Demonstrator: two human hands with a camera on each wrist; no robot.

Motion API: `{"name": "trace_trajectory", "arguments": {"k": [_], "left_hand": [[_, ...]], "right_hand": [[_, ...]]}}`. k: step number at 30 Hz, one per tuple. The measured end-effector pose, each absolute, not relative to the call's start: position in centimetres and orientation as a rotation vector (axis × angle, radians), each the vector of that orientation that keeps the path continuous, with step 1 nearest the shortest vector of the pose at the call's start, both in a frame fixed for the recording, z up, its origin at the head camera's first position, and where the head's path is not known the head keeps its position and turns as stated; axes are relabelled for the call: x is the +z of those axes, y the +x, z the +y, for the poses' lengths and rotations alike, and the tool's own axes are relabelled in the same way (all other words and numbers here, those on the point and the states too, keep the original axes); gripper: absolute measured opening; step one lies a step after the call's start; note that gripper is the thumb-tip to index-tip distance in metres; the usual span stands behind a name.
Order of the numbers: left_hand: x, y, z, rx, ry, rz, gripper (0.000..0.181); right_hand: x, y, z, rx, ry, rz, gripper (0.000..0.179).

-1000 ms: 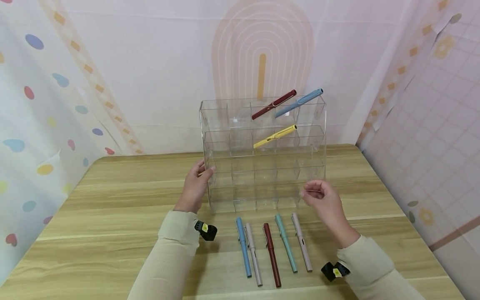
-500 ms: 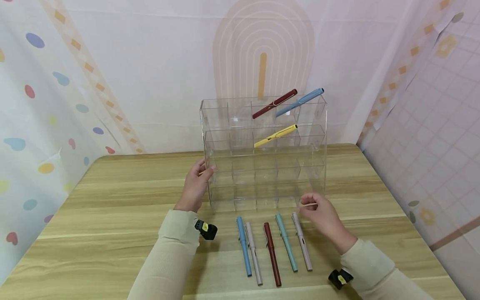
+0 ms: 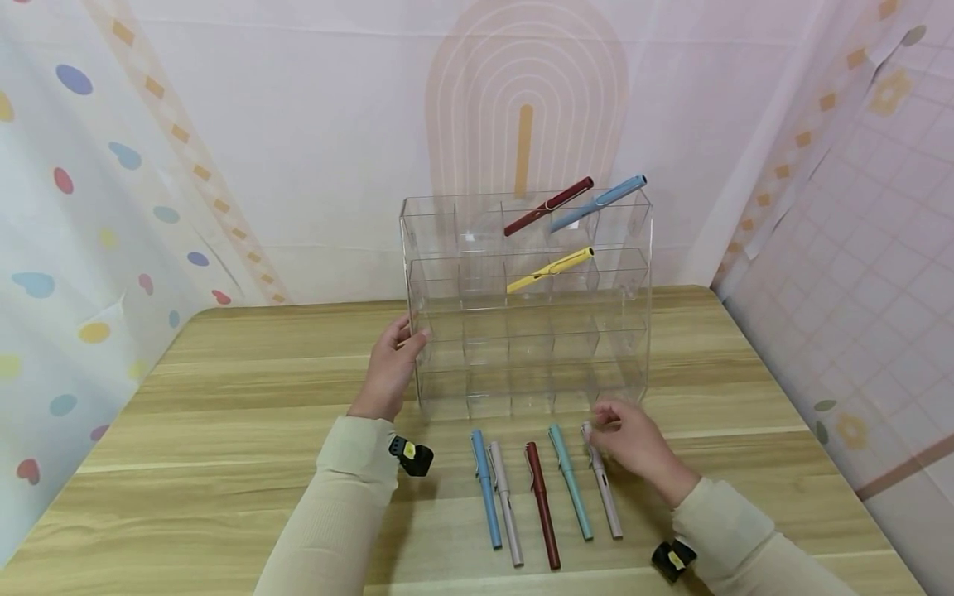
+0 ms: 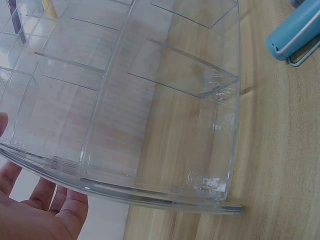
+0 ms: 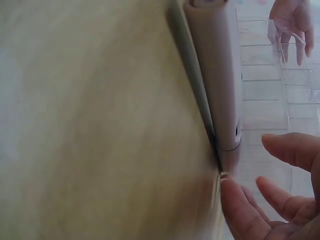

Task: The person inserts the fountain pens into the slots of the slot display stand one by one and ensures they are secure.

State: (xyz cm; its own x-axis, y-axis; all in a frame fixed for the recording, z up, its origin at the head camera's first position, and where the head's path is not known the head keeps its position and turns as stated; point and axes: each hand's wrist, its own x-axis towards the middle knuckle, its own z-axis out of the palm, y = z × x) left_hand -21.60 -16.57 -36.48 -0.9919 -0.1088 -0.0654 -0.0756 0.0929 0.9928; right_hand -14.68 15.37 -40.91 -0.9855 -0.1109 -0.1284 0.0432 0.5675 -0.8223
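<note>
Left fingers (image 4: 74, 210) grip a clear rack (image 3: 531, 334) on the wood-grain table (image 3: 253, 414), right fingers (image 5: 242, 207) apart, patterned cloth (image 3: 335, 149) behind.

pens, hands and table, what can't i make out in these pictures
Head view: part of the cap of the rightmost pink pen, covered by the right hand; whether they touch is unclear.
Left wrist view: the rest of the blue pen, cut off by the right edge.
Left wrist view: most of the thumb of the left hand, cut off by the left edge.
Right wrist view: the grain of the table, smeared by blur.
</note>
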Motion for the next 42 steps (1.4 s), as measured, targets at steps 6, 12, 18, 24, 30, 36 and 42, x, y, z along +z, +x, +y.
{"name": "trace_trajectory", "arguments": {"k": [6, 12, 18, 24, 30, 36, 42], "left_hand": [[-36.6, -21.6, -16.6, -2.088, 0.195, -2.307, 0.049], [-36.6, -21.6, -16.6, -2.081, 0.197, -2.314, 0.049], [-36.5, -21.6, -16.6, -2.084, 0.198, -2.307, 0.050], [-36.5, -21.7, -16.6, -2.092, 0.200, -2.296, 0.050], [-36.4, -21.7, -16.6, -2.065, 0.199, -2.319, 0.050], [-36.5, -21.8, -16.6, -2.086, 0.219, -2.315, 0.049], [-36.7, -21.8, -16.7, -2.102, 0.221, -2.307, 0.050]], "right_hand": [[-41.1, -14.9, 15.3, -1.288, -0.108, 2.662, 0.043], [-41.2, -15.0, 15.2, -1.266, -0.117, 2.656, 0.048], [-41.1, -15.2, 14.8, -1.236, -0.106, 2.640, 0.052], [-41.1, -15.4, 14.5, -1.203, -0.115, 2.649, 0.049], [-40.9, -15.5, 14.4, -1.135, -0.126, 2.677, 0.044], [-40.9, -15.5, 14.3, -1.158, -0.110, 2.639, 0.041], [-41.0, -15.6, 14.6, -1.254, -0.068, 2.565, 0.042]]}}
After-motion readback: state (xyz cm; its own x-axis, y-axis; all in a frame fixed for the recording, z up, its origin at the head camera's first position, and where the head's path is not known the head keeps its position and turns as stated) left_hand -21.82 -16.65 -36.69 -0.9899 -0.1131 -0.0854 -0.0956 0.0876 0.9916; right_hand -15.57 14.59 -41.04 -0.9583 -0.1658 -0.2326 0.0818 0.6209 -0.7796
